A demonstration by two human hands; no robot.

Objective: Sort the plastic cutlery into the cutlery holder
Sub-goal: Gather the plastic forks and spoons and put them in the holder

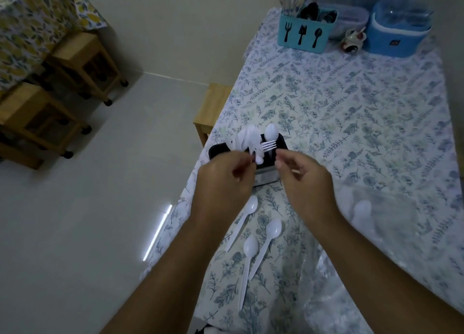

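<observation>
At the centre of the frame the left hand (223, 180) grips a bundle of white plastic cutlery (247, 139), fingers curled round the handles; the bundle fans up and to the left over the black cutlery holder (281, 142), with a fork (269, 145) pointing its tines rightwards and a spoon (271, 132) bowl rising just above it; whether those two stand in the holder or belong to the bundle cannot be told. The right hand (301, 175) hovers just right of the bundle, its fingers loosely curled toward the thumb; no piece shows between them, and whether it pinches anything cannot be told. The holder stands on the surface (351, 107), which is covered by a floral cloth, near its left edge. Below the hands three white plastic spoons (251, 245) lie loose on the cloth, close together; a fourth spoon (362, 208) shows blurred under a clear plastic bag (376, 233) at the right. In the upper right stand a teal cutlery caddy (303, 34) and a blue container (396, 37); wooden stools (82, 62) sit on the floor at the upper left.
</observation>
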